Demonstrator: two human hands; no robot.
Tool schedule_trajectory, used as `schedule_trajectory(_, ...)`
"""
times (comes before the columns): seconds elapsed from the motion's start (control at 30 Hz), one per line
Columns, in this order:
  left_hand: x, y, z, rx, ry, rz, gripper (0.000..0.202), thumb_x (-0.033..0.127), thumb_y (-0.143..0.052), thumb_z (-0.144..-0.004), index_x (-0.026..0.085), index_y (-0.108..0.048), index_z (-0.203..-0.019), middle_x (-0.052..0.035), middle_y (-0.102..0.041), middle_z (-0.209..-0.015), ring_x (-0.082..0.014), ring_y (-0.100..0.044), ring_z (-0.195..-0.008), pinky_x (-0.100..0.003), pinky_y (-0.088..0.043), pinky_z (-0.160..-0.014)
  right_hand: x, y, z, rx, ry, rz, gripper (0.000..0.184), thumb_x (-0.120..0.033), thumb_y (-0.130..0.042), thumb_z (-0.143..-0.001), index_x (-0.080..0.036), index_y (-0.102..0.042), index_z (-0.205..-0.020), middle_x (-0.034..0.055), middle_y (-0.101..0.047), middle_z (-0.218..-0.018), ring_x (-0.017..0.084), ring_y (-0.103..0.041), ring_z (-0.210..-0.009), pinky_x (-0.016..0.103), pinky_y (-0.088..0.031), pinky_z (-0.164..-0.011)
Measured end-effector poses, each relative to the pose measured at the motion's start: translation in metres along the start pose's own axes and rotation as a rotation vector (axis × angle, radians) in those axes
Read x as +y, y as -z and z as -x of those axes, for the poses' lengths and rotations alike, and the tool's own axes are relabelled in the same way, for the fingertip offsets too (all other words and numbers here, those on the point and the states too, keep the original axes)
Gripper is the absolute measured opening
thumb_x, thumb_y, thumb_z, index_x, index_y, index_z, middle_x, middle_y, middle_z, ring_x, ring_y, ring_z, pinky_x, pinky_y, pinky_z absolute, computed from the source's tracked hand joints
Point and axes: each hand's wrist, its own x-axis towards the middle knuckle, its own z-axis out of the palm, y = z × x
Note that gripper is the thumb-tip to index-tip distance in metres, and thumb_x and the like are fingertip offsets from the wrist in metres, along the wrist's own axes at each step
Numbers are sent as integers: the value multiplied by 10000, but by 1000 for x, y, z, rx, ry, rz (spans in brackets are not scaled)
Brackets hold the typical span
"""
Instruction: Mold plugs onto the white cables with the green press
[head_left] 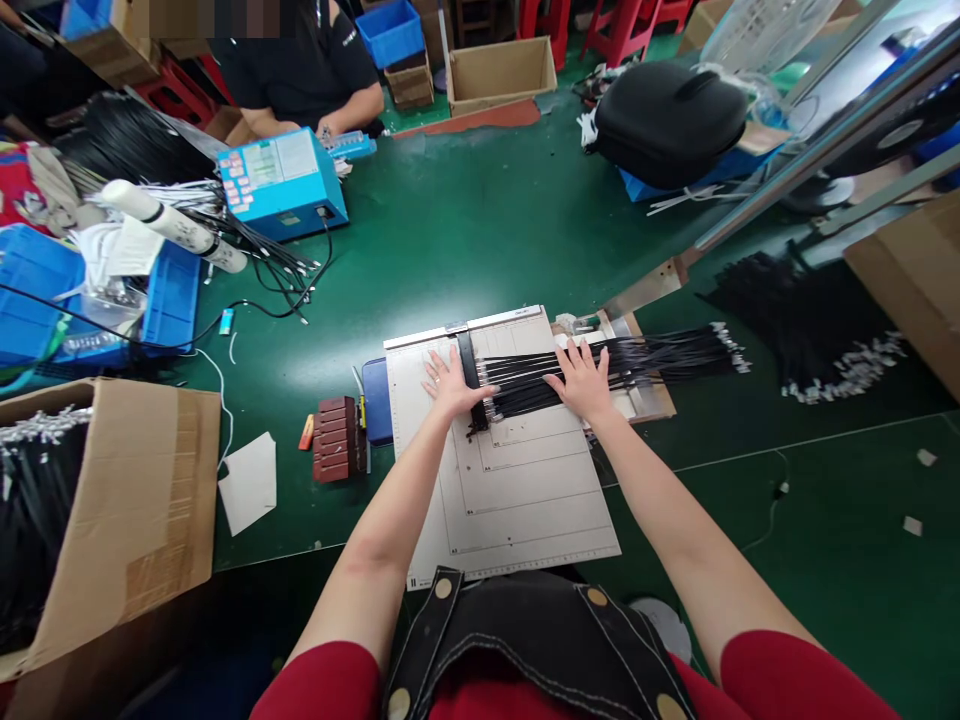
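Note:
A row of black cables [525, 385] lies side by side across a white paper cutter board [525, 500], running off its right edge. Their left ends meet a black bar [472, 380] standing on the board. My left hand [448, 388] is open, its fingers spread on the board left of the bar and its thumb reaching over the bar to the cable ends. Flat on the cables near the board's right edge rests my right hand [585, 382], open with fingers apart. The cutter's blade arm [645, 290] is raised at the upper right.
More black cables [802, 320] are piled at the right. A brown block [334, 440] and a white paper [249, 482] lie to the left, beside a cardboard box [142, 500] of cables. Across the table, a person [307, 75] sits behind a blue machine [281, 185].

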Motion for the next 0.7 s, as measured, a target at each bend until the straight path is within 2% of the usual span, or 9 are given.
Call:
schedule_trajectory(0.2,-9,-14,11,56,-21,-9,1157,551,-752,-744,231,-59,-1613,-200,185,-1659,-425,102,-1529,-634,-43,-1199,-1,4,-1,-17,4,-5,638,-535,-314,-1030,-113,-470,-1482,215,-409,-1558,403,-297,-1465,696,-147,-1139)
schedule_trajectory(0.3,-13,-16,16,45,-52,-2,1189,558,-781,-705,251,-74,-1611,-189,192,-1660,-428,112,-1526,-640,-34,-1196,0,3,-1,-24,-1,0,644,-546,-300,-1029,-125,-461,-1489,209,-401,-1565,400,-290,-1469,696,-145,-1139)
schedule_trajectory(0.37,-15,-17,19,42,-54,-4,1187,571,-775,-706,225,-86,-1610,-206,171,-1661,-419,114,-1528,-616,-12,-1205,0,2,-1,-26,-1,6,645,-552,-295,-1027,-136,-456,-1492,205,-398,-1568,396,-288,-1471,695,-143,-1141)
schedule_trajectory(0.47,-12,-18,23,44,-16,3,1130,524,-747,-752,203,-85,-1609,-213,147,-1664,-398,99,-1536,-586,-25,-1218,0,2,-2,-32,-2,19,640,-551,-292,-1028,-141,-458,-1491,201,-403,-1566,392,-289,-1471,688,-151,-1143)
schedule_trajectory(0.6,-4,-20,26,47,-10,10,1140,491,-778,-731,250,-92,-1608,-183,167,-1668,-418,87,-1534,-628,-59,-1203,-1,4,-2,-43,-8,23,632,-541,-301,-1030,-135,-463,-1486,201,-399,-1568,395,-294,-1468,689,-157,-1143)
schedule_trajectory(0.7,1,-18,24,53,-39,-11,1173,503,-811,-706,246,-106,-1608,-185,180,-1664,-449,83,-1527,-646,-60,-1192,-2,5,-2,-49,-11,15,633,-536,-306,-1029,-127,-459,-1488,206,-390,-1572,401,-285,-1471,697,-149,-1142)
